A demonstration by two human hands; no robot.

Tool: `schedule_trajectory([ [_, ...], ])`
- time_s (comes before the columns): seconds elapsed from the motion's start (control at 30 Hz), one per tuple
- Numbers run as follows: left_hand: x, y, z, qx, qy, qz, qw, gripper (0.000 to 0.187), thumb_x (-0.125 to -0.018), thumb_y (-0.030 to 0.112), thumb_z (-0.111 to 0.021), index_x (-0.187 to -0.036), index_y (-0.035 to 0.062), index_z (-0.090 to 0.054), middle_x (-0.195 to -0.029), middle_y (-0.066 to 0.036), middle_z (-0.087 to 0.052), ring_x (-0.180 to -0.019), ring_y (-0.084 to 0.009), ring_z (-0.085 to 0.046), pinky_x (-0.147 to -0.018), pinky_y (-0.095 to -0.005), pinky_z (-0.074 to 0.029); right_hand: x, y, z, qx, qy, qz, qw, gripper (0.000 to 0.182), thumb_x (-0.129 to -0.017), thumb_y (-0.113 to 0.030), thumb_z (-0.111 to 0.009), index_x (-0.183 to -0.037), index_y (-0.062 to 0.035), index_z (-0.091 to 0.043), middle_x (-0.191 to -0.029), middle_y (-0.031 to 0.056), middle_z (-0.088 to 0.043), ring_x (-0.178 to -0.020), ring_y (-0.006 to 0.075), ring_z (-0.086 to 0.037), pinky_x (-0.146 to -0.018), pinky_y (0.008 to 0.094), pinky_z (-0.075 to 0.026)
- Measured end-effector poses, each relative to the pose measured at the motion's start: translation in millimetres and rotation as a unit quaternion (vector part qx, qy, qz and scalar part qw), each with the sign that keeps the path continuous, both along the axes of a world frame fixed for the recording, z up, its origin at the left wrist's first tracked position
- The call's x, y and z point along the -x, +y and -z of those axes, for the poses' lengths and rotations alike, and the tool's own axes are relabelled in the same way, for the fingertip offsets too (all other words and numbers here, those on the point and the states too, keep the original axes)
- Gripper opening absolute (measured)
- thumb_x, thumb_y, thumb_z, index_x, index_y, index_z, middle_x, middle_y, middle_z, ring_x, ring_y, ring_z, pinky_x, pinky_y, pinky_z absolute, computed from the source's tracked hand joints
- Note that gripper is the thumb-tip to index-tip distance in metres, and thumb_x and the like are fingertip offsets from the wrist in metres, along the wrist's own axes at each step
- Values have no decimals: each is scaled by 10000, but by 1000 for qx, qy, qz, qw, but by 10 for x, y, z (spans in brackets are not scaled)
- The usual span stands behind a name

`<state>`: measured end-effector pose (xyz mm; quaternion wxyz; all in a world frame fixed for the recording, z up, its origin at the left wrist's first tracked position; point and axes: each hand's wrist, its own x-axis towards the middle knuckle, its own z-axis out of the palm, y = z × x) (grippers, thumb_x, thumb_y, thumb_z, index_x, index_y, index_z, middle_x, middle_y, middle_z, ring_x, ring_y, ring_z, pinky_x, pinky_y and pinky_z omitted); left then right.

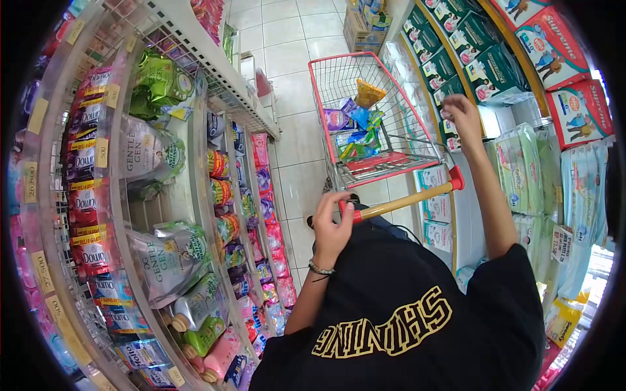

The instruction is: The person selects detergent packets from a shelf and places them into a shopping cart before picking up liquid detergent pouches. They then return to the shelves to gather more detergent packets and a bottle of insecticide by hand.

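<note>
My left hand (331, 225), with a bracelet at the wrist, is curled at the left end of the shopping cart's handle (407, 200), a yellowish bar with red end brackets. Ahead of me stands the wire shopping cart (319, 98) with red trim. Inside it lie an orange-yellow pack (370, 93), a purple pack (337, 119) and several blue and green packs (358, 142). Off the handle, my right hand (462, 116) is raised beside the right-hand shelves, fingers loosely bent and nothing visible in them. Dark green packs (492, 72) are the goods nearest to it.
Shelves on the left hold Downy packs (91, 199), grey Gentle Gen pouches (166, 260) and several bottles (199, 303). Red Supreme packs (579, 114) and pale green packs (518, 166) fill the right shelves. Cardboard boxes (365, 29) stand on the tiled floor (290, 58) beyond the cart.
</note>
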<state>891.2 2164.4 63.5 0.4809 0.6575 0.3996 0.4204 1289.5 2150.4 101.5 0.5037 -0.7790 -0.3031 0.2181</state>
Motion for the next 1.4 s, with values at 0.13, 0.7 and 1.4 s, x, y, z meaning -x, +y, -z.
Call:
schedule_trajectory([
  [0.13,-358,-149,91,5,52,87,995,152,-879,25,-652,-1028,1,-664,-960,-128,-670,-948,-292,-662,-869,-363,-512,-61,-594,351,58,-100,-97,989,198,-875,-79,-665,-1060,-19,-698,-935,76,-732,-870,160,-683,-778,310,-513],
  [0.7,-2454,1357,1780,-4,393,109,913,273,-824,154,-709,-1087,83,-684,-953,-115,-708,-927,-289,-686,-811,-417,-552,185,-1333,1296,48,-180,-92,978,166,-824,-203,-741,-940,-87,-718,-818,55,-695,-750,243,-678,-653,367,-526],
  [1.4,-2619,1960,3587,-40,622,452,638,189,-846,141,-633,-1015,91,-698,-907,-162,-724,-908,-355,-703,-760,-472,-558,14,-1272,1196,97,-143,-227,958,227,-775,-285,-780,-883,-97,-710,-789,16,-660,-712,203,-631,-587,341,-473],
])
